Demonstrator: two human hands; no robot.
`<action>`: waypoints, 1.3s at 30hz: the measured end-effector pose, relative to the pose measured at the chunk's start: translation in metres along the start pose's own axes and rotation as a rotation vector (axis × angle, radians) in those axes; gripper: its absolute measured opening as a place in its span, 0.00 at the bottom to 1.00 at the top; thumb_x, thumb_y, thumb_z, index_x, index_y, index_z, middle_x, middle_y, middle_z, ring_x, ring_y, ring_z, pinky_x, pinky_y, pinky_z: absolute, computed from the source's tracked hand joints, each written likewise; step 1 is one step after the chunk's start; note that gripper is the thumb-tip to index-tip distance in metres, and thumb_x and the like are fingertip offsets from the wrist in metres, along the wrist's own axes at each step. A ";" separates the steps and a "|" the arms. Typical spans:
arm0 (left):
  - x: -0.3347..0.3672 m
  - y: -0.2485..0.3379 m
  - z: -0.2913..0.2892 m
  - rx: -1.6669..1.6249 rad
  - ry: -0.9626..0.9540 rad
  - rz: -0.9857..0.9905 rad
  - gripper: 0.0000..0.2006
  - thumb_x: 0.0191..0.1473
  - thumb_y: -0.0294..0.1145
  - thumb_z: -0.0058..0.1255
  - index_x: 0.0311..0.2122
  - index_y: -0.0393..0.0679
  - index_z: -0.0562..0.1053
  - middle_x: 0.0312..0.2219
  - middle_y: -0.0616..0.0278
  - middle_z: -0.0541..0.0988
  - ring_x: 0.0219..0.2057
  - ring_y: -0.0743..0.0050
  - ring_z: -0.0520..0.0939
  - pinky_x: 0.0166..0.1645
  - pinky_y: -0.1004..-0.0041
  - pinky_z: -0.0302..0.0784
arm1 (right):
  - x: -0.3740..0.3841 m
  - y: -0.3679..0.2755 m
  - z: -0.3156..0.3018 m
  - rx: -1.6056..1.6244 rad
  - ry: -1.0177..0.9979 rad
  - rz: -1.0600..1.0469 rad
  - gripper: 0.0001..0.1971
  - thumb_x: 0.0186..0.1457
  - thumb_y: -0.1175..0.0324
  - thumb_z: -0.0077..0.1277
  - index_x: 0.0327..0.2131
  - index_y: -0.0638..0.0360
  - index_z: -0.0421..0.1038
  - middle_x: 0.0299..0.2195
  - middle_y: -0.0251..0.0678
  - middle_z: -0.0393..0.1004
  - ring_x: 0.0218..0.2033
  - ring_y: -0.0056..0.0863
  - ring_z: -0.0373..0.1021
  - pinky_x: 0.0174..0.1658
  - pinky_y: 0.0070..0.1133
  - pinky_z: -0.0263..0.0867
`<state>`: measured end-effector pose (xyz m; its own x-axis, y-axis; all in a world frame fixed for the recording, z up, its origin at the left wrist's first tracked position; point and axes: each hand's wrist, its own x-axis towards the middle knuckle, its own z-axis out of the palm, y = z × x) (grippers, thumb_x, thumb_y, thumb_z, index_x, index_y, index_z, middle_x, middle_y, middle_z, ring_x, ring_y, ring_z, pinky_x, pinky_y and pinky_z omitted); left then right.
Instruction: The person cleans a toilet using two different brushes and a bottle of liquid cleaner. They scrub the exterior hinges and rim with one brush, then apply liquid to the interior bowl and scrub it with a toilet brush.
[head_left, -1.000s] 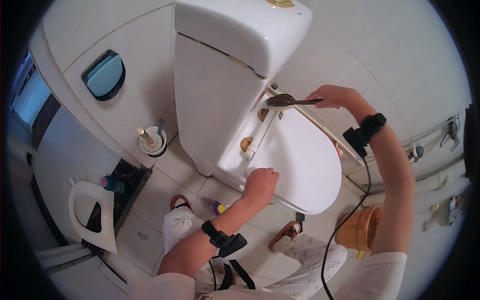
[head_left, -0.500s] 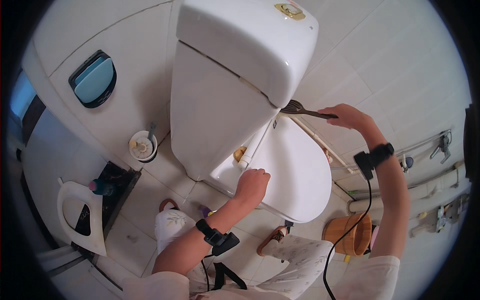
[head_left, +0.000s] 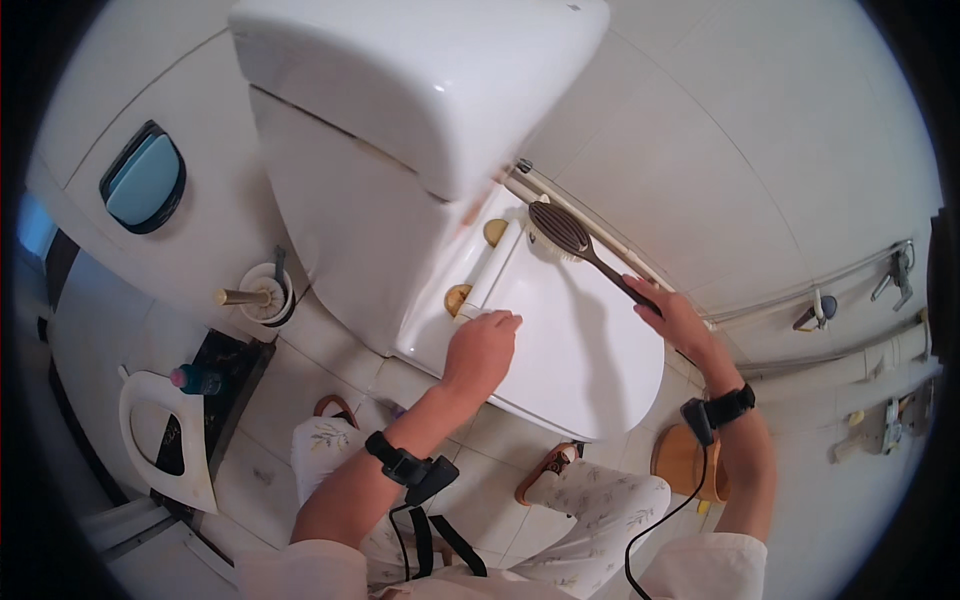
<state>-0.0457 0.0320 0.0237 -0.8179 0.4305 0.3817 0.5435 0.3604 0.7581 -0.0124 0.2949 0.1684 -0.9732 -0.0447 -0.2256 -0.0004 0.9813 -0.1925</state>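
Observation:
A brown long-handled brush [head_left: 562, 230] with a ribbed oval back and pale bristles is in my right hand [head_left: 672, 322], gripped near the handle's end. Its bristles face down over the far end of the white toilet lid [head_left: 590, 340], beside the hinge bar; whether they touch is unclear. My left hand [head_left: 483, 350] is closed in a fist at the near end of the hinge bar [head_left: 497, 265]. What its fingers hold, if anything, is hidden. Two yellowish round patches [head_left: 458, 299] show between the hinge bar and the tank.
The white toilet tank [head_left: 400, 90] rises ahead. A toilet brush in a white holder [head_left: 268, 296] stands on the left floor, with a loose toilet seat [head_left: 190, 450] and dark bottle [head_left: 197, 379] nearer. A wooden bucket [head_left: 680, 460] is at right; pipes [head_left: 600, 240] run along the wall.
My view has shifted, so the toilet sits further left. The brush has come out from beside the tank's corner and is over the lid by the hinge. My left fist stays by the hinge bar.

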 end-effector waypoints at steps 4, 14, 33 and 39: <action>0.004 0.008 -0.010 -0.055 0.103 -0.012 0.17 0.43 0.24 0.49 0.42 0.40 0.68 0.38 0.54 0.73 0.36 0.55 0.74 0.39 0.66 0.71 | -0.047 -0.010 0.013 0.241 0.014 0.085 0.22 0.52 0.70 0.45 0.53 0.50 0.58 0.38 0.43 0.71 0.33 0.30 0.67 0.40 0.22 0.62; -0.001 0.017 -0.017 -0.313 0.250 -0.172 0.23 0.42 0.22 0.53 0.47 0.42 0.65 0.39 0.58 0.73 0.34 0.68 0.77 0.36 0.73 0.72 | -0.121 -0.038 0.041 1.187 -0.272 0.298 0.25 0.57 0.58 0.39 0.57 0.46 0.50 0.17 0.26 0.52 0.12 0.11 0.47 0.16 0.10 0.46; -0.040 0.013 -0.071 -0.351 0.389 -0.149 0.12 0.48 0.21 0.44 0.41 0.40 0.70 0.33 0.61 0.77 0.31 0.76 0.77 0.33 0.78 0.73 | -0.180 0.022 0.208 -0.040 0.414 0.414 0.31 0.50 0.69 0.43 0.58 0.45 0.46 0.19 0.48 0.70 0.19 0.45 0.67 0.22 0.35 0.61; -0.051 -0.001 -0.078 -0.328 0.371 -0.165 0.13 0.48 0.20 0.44 0.42 0.40 0.70 0.33 0.61 0.77 0.32 0.77 0.77 0.35 0.78 0.72 | -0.193 -0.109 0.221 0.043 0.246 0.160 0.33 0.48 0.72 0.44 0.58 0.41 0.46 0.15 0.47 0.67 0.16 0.42 0.66 0.21 0.33 0.62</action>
<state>-0.0195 -0.0551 0.0445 -0.9318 0.0462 0.3601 0.3629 0.0946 0.9270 0.2263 0.1555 0.0222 -0.9867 0.1617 -0.0195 0.1620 0.9631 -0.2148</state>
